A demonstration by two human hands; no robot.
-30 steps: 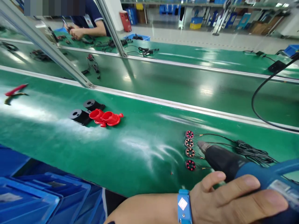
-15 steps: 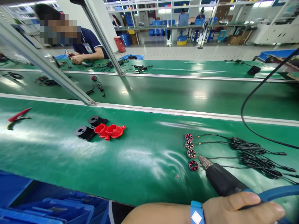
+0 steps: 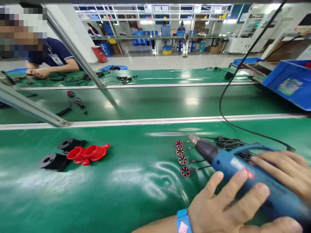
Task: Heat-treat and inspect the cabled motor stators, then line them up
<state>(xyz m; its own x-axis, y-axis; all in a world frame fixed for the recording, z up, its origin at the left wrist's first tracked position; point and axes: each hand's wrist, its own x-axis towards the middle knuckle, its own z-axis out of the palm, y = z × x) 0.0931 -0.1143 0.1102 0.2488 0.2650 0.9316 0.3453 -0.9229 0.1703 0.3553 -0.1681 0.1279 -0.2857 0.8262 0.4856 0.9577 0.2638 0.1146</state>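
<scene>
A blue heat gun (image 3: 245,171) with a black front and metal nozzle lies across the lower right, its nozzle pointing up and left. My right hand (image 3: 286,171) is wrapped over its body from the far side. My left hand (image 3: 233,207), wearing a blue wristband (image 3: 184,221), is open, fingers spread over the near side of the gun; whether it touches is unclear. Several round motor stators (image 3: 182,160) with pink or copper-coloured windings stand in a column left of the nozzle. Their black cables (image 3: 227,141) run right, partly hidden behind the gun.
Two red plastic parts (image 3: 93,152) and black housings (image 3: 54,161) lie on the green bench at left. A black cord (image 3: 221,100) hangs down at right. A blue bin (image 3: 289,84) stands far right. Across the bench a person (image 3: 55,55) handles cables.
The heat gun has swung up, its nozzle moving from beside the lower stators to near the top one. My right hand has come into view on it. My left hand's fingers have spread. The view has shifted right.
</scene>
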